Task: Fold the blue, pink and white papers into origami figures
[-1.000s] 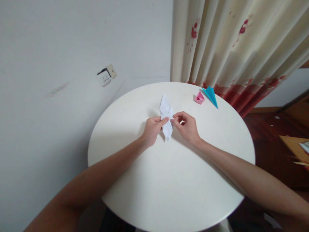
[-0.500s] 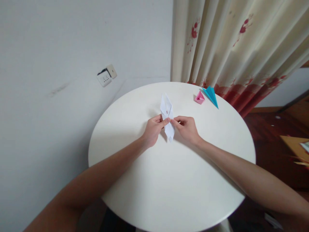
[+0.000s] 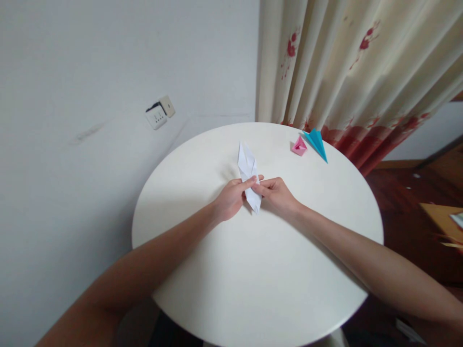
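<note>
A long white folded paper (image 3: pixel 248 164) is held above the round table, with two pointed flaps at its far end and a narrow tip towards me. My left hand (image 3: pixel 233 195) pinches it from the left, thumb on top across the middle, fingers mostly hidden underneath. From the right, my right hand (image 3: pixel 277 193) grips the same paper, its thumb on top near the left thumb. Both thumbs meet close to the paper's centre.
The white round table (image 3: pixel 253 274) fills the middle. Near its far right edge lie a pink folded paper piece (image 3: pixel 299 146) and a blue paper plane (image 3: pixel 317 143). Behind them hangs a patterned curtain (image 3: pixel 333 72). A wall socket (image 3: pixel 156 117) is at the left.
The far end of the white paper has swung slightly left, and the small dark red mark on it no longer shows. My right fingers have moved a little inward onto the paper.
</note>
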`<control>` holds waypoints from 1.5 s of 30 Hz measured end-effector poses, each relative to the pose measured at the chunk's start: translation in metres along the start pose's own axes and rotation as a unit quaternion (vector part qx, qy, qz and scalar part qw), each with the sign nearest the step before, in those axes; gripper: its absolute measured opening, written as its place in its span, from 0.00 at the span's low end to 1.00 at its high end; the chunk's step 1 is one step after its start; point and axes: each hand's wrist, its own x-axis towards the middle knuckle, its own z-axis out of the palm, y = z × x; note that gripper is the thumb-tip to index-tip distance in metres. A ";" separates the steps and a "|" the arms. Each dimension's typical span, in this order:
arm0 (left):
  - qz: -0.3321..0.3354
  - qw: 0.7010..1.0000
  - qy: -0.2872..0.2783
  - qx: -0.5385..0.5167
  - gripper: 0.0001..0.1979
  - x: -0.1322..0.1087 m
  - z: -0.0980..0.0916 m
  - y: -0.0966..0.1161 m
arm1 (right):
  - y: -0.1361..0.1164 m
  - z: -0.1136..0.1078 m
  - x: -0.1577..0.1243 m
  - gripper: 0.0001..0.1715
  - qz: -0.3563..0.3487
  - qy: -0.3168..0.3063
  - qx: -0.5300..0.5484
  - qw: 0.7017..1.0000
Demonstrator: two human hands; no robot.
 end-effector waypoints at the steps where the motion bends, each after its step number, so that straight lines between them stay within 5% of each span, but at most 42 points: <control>1: -0.004 1.000 -0.013 0.002 0.20 0.000 -0.001 0.001 | -0.001 -0.001 0.000 0.29 0.002 -0.010 0.017 1.000; 7: 0.006 1.000 -0.023 0.018 0.18 0.002 -0.007 0.007 | -0.003 -0.002 -0.002 0.26 0.047 -0.069 0.058 0.995; 15: 0.016 0.998 -0.013 0.066 0.22 0.002 -0.003 -0.003 | 0.004 0.004 -0.002 0.22 0.062 -0.059 0.104 0.991; 27: 0.066 0.992 -0.027 0.100 0.25 0.003 -0.018 0.025 | -0.001 -0.002 -0.012 0.20 0.083 -0.103 0.061 0.989; 32: 0.073 0.995 -0.018 0.060 0.30 0.002 -0.015 0.024 | -0.005 -0.001 -0.011 0.22 0.088 -0.068 0.066 0.992; 36: 0.026 0.993 -0.040 0.106 0.24 -0.002 -0.007 0.011 | -0.010 0.000 -0.007 0.23 0.053 -0.050 0.068 0.995; 45: 0.070 0.993 0.069 0.058 0.18 -0.003 0.003 0.006 | -0.003 -0.001 -0.004 0.29 0.064 -0.067 0.046 0.995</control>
